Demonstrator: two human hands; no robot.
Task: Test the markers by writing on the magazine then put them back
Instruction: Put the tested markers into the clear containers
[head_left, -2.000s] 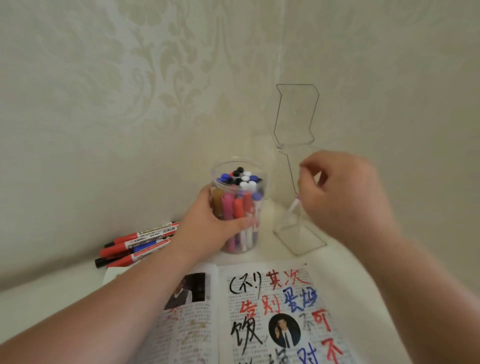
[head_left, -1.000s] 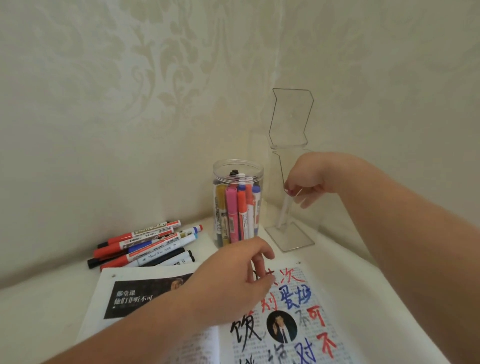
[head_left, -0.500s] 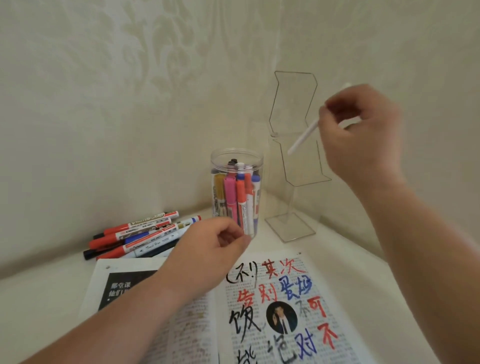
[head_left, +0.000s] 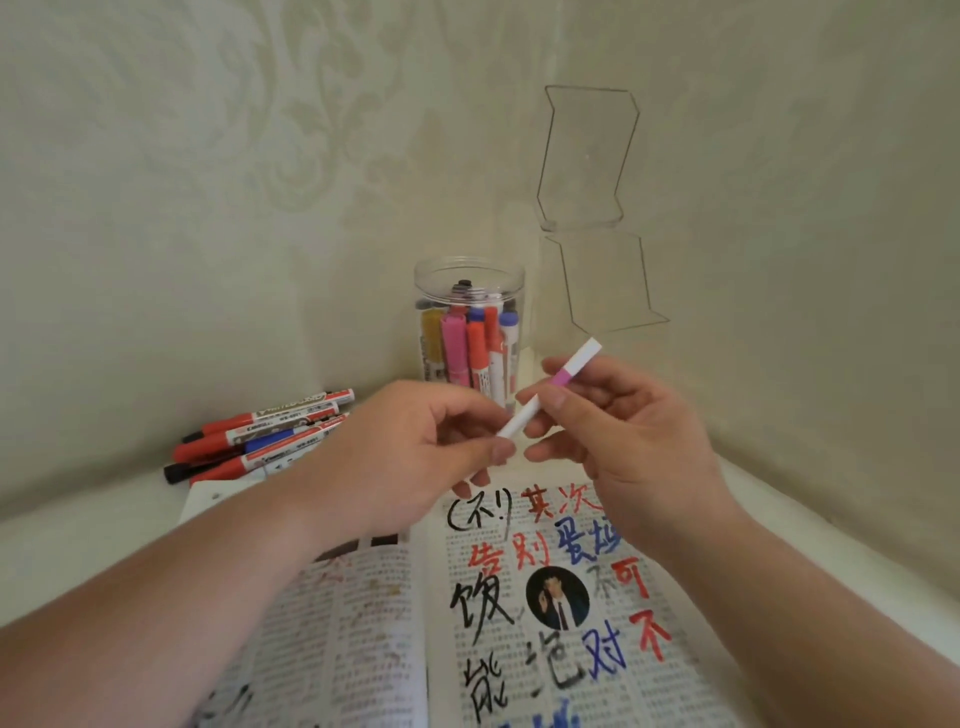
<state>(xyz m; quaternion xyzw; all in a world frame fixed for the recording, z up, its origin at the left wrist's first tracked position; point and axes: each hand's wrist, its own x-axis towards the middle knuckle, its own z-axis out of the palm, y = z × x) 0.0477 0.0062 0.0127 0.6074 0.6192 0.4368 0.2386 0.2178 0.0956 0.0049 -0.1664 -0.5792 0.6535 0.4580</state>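
Centre frame: left hand pinches the lower end of the white marker; right hand pinches its barrel by the pink band, above the magazine. Risk: the slim, smooth plastic cylinder may slip or jerk as the cap releases, smearing ink on fingers. Jar behind: clear, rigid, cylindrical; pages thin, matte
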